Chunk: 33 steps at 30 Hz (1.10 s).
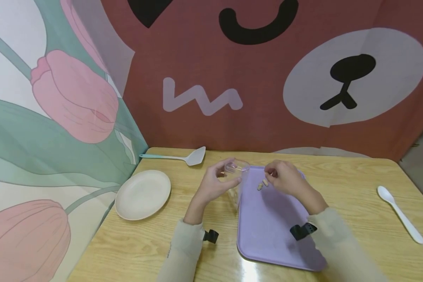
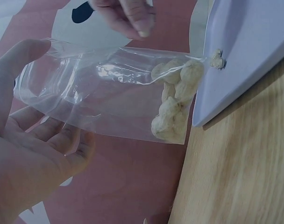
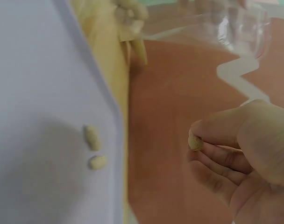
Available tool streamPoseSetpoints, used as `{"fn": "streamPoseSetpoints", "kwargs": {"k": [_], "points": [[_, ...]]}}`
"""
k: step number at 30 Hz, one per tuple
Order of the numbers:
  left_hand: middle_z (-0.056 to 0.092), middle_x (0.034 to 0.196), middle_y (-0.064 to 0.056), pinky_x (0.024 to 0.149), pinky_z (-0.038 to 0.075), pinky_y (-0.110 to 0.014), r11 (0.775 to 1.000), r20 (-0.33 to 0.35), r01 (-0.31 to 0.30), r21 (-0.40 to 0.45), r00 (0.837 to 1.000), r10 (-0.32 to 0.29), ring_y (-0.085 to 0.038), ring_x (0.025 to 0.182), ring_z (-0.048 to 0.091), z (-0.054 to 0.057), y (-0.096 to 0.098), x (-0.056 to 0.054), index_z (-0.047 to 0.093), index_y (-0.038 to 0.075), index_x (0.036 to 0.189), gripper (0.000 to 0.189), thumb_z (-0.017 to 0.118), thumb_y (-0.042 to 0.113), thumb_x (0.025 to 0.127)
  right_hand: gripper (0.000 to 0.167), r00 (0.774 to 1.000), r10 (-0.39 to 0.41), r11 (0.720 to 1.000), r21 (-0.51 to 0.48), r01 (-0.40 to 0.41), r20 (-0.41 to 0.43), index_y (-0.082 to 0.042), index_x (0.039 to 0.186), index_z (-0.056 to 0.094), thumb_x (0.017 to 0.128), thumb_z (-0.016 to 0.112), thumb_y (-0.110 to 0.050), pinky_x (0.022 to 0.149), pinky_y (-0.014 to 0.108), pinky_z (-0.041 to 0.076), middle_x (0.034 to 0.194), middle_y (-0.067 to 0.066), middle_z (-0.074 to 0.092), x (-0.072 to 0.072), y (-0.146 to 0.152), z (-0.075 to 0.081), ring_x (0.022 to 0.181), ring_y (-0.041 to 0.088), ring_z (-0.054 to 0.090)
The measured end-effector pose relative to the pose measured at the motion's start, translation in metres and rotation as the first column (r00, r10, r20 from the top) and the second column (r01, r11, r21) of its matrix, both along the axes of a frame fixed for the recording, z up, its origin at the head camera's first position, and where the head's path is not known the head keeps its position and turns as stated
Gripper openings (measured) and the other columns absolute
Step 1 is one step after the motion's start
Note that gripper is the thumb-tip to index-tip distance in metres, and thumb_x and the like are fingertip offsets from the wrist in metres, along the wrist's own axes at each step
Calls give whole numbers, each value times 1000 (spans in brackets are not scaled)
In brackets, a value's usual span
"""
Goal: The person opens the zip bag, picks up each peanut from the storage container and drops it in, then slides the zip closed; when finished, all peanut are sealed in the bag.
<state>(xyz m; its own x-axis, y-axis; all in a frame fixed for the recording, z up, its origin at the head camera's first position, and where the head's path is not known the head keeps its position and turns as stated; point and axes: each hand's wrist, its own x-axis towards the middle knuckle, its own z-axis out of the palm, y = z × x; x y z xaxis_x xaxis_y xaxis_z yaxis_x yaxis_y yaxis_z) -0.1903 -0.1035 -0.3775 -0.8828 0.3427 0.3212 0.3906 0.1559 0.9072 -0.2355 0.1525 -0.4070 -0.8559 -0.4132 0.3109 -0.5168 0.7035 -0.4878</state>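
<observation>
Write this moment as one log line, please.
left hand: holds bag, peanuts inside | right hand: pinches one peanut | tray: two peanuts

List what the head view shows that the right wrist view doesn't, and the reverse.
Only the head view: the cream plate, the spatula and the white spoon.

Only the right wrist view: clearly, the unshelled peanut pinched in the right hand.

Both: that hand, the purple tray with two loose peanuts on it, and the clear plastic bag.
</observation>
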Motion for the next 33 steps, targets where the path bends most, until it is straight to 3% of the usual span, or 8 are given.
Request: {"fn": "streamPoseSetpoints", "kwargs": {"k": [7,11,15,17,22,25,31,33], "points": [[61,119,-31,93,42,-64,1000,0,-2,-1,1000,2,-47,110,55,-1,2,0,50,-12,137,57,71,3,86,11,999,4,1000,-5,-5,-44,6,96,73,86,70,2,66,37,56,85,9,67,4,-5,20,74,21,63],[62,119,-28,93,43,-62,1000,3,-6,-18,1000,6,-30,105,59,-1,3,0,51,-10,137,56,72,5,86,11,998,-9,1000,-1,9,-54,5,98,72,87,70,2,67,37,56,87,10,67,6,-6,23,76,21,63],[63,119,-26,94,43,-61,999,5,-18,-30,1000,18,-16,101,57,0,2,1,52,-8,137,56,73,4,86,10,992,11,1000,-11,-12,-124,4,97,72,87,70,2,66,37,55,85,9,66,7,-9,26,74,20,63],[63,119,-26,93,44,-60,999,2,-21,-36,1000,21,-17,101,57,0,3,1,52,-8,137,56,72,5,87,9,987,19,1000,-18,-22,-159,3,96,72,87,70,2,65,36,55,84,8,65,8,-11,28,74,20,63],[62,119,-28,93,44,-59,999,-2,-13,-36,1000,13,-40,107,58,0,3,1,51,-10,137,56,72,5,87,10,977,38,999,-28,-45,-208,1,97,72,87,70,2,64,36,54,84,6,63,12,-19,42,74,20,63],[62,119,-29,93,44,-60,1000,-2,-8,-27,1000,8,-47,109,56,-4,3,-2,51,-11,137,57,72,3,86,10,971,61,997,-31,-70,-231,1,97,73,87,71,2,64,35,55,85,6,64,16,-25,52,74,20,63],[63,121,-26,92,44,-61,1000,-13,-6,-20,1000,6,-43,109,58,-29,2,-18,52,-5,139,58,73,5,86,12,962,103,993,-31,-115,-254,1,97,73,85,75,1,66,34,56,86,6,65,21,-36,67,75,19,63],[64,120,-23,92,44,-60,1000,-21,-4,-17,1000,4,-39,109,59,-32,1,-19,53,-2,139,58,74,8,86,14,960,121,990,-37,-134,-251,1,97,73,84,76,2,66,35,57,87,7,65,22,-39,70,75,19,64]]}}
